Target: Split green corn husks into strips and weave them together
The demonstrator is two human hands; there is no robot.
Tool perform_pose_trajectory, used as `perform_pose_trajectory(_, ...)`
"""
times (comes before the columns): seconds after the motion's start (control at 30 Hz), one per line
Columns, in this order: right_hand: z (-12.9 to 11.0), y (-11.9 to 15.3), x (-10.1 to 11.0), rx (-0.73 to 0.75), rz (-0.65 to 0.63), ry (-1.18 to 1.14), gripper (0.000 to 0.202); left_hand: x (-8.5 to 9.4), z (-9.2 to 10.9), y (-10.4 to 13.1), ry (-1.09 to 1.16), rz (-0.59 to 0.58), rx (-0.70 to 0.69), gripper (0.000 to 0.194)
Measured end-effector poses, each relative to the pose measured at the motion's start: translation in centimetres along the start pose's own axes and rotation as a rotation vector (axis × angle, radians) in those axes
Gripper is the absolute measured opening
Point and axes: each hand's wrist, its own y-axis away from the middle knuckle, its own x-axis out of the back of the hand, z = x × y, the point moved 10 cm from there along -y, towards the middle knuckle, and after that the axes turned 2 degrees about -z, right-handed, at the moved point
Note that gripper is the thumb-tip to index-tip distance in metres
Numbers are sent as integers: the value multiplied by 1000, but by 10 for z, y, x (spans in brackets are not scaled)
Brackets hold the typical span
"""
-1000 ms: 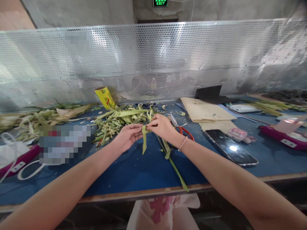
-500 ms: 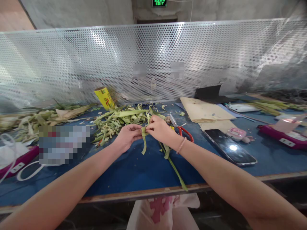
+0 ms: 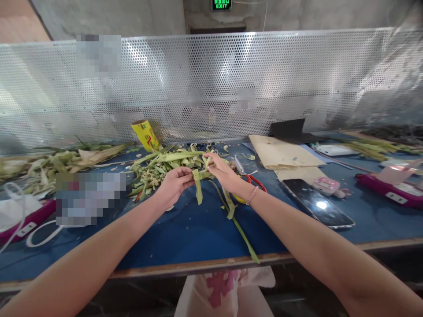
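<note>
My left hand (image 3: 176, 185) pinches a pale green leaf strip (image 3: 198, 189), one end of which hangs down over the blue table. Beside it on the right, my right hand (image 3: 223, 171) has its fingers closed around the upper part of the green strip, near a thin upright piece. Behind both hands lies a heap of green plant pieces (image 3: 155, 171). A long green stem (image 3: 243, 237) with a drooping leaf runs from under my right hand to the table's front edge. Red-handled scissors (image 3: 257, 181) lie partly hidden behind my right wrist.
A black phone (image 3: 317, 204), a pink case (image 3: 325, 185) and brown paper (image 3: 284, 152) lie on the right. The yellow packet (image 3: 146, 135) stands behind the heap. Magenta power strips (image 3: 390, 189) flank both sides. A perforated metal screen (image 3: 211, 66) rises behind the table (image 3: 172, 246).
My right hand has loosened from its tight pinch and shifted slightly right, its fingers more extended. The strip between my hands shows more, and its hanging end has moved up slightly.
</note>
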Motion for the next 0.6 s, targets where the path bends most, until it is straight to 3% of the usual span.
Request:
perform_pose_trajectory(0.1, 2, 0, -3, -19, -31, 31, 31, 0, -2, -1, 11, -19, 0, 12)
perform_pose_trajectory(0.23, 0, -2, 2, -6, 18, 125, 23, -1, -2, 0, -59, -17, 30, 14)
perform_pose_trajectory(0.47, -1, -4, 2, 3, 29, 152, 23, 1, 3, 4, -61, 53, 34, 12)
perform_pose_trajectory(0.6, -1, -3, 2, -2, 28, 106, 25, 12, 7, 1, -23, 143, -37, 12)
